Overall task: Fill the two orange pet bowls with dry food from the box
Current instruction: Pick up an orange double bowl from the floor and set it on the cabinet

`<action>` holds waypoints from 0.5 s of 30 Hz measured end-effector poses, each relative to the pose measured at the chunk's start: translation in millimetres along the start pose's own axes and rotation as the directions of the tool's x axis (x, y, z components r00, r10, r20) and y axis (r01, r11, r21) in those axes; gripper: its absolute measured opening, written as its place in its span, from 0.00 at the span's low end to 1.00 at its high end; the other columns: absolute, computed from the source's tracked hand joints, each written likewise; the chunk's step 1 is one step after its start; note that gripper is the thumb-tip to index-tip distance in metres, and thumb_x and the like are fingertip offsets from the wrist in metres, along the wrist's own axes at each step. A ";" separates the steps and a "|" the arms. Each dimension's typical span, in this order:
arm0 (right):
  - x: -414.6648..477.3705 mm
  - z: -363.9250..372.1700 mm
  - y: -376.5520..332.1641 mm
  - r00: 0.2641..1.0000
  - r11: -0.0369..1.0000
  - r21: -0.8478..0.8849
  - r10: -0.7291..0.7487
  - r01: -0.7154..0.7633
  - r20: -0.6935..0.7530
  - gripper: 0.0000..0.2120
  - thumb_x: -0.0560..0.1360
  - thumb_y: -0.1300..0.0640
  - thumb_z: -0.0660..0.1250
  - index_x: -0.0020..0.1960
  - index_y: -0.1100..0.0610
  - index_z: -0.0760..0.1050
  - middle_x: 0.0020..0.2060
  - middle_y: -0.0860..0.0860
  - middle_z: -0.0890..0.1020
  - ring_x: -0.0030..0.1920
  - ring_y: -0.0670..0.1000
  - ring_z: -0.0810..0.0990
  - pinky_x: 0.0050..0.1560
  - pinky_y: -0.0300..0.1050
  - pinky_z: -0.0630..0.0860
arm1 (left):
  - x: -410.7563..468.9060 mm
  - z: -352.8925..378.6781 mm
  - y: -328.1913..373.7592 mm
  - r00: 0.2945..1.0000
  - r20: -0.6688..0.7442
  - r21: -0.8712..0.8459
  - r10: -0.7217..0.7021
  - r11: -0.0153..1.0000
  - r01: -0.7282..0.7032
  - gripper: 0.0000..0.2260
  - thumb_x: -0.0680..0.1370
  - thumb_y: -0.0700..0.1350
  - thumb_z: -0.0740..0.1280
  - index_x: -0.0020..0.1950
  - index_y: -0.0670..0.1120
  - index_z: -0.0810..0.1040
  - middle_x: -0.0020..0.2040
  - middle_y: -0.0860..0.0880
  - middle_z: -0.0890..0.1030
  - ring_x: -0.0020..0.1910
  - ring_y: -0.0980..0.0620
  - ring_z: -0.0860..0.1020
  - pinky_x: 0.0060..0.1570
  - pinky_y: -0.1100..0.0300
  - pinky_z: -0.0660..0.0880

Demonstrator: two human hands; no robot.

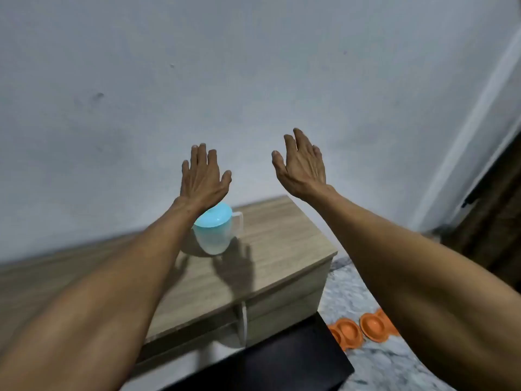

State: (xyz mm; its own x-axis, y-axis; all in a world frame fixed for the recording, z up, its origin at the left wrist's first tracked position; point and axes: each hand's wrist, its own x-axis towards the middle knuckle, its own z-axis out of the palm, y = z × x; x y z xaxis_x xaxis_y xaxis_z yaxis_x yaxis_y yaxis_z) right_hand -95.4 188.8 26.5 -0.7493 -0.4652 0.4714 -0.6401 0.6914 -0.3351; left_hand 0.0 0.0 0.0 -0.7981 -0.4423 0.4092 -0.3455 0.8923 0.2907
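Hands first: the left hand [203,176] and right hand [303,167] are raised apart, fingers spread, holding nothing. Just below the left wrist a clear jug with a blue lid [214,231] stands on the wooden cabinet [282,238]. Two orange bowls [359,328] lie on the floor, near right. No food box shows. A dropping left arm could topple the jug. No readable writing anywhere.
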 end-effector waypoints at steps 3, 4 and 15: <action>-13.3 3.2 37.0 0.997 0.997 -0.033 0.074 -0.073 0.023 0.26 0.83 0.45 0.51 0.75 0.59 0.61 0.80 0.58 0.55 0.80 0.55 0.54 0.77 0.57 0.51 | -2.0 29.5 26.9 0.997 0.062 0.009 0.043 0.999 -0.044 0.28 0.81 0.53 0.56 0.77 0.40 0.57 0.80 0.40 0.50 0.80 0.42 0.45 0.76 0.43 0.49; -19.5 5.2 51.3 0.995 0.995 -0.038 0.093 -0.091 0.039 0.26 0.83 0.45 0.51 0.75 0.60 0.61 0.80 0.58 0.55 0.79 0.55 0.54 0.77 0.56 0.51 | -3.4 40.3 37.9 0.994 0.083 0.003 0.064 0.998 -0.064 0.28 0.81 0.53 0.56 0.77 0.40 0.57 0.80 0.40 0.50 0.80 0.42 0.46 0.75 0.43 0.49; -49.0 13.3 238.8 0.969 0.972 -0.063 0.233 -0.228 0.079 0.25 0.82 0.46 0.53 0.72 0.61 0.64 0.78 0.58 0.59 0.77 0.58 0.60 0.74 0.56 0.56 | 12.3 164.0 202.1 0.964 0.193 -0.028 0.184 0.983 -0.182 0.27 0.81 0.53 0.57 0.75 0.40 0.59 0.79 0.40 0.53 0.79 0.42 0.48 0.74 0.42 0.52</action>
State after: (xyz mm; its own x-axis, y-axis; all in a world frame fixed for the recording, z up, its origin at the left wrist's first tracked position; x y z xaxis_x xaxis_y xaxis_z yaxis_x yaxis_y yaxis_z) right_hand -213.8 369.3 -87.5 -0.8886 -0.3338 0.3146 -0.4404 0.8126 -0.3818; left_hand -160.6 189.7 -78.0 -0.9280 -0.2446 0.2811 -0.1806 0.9551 0.2351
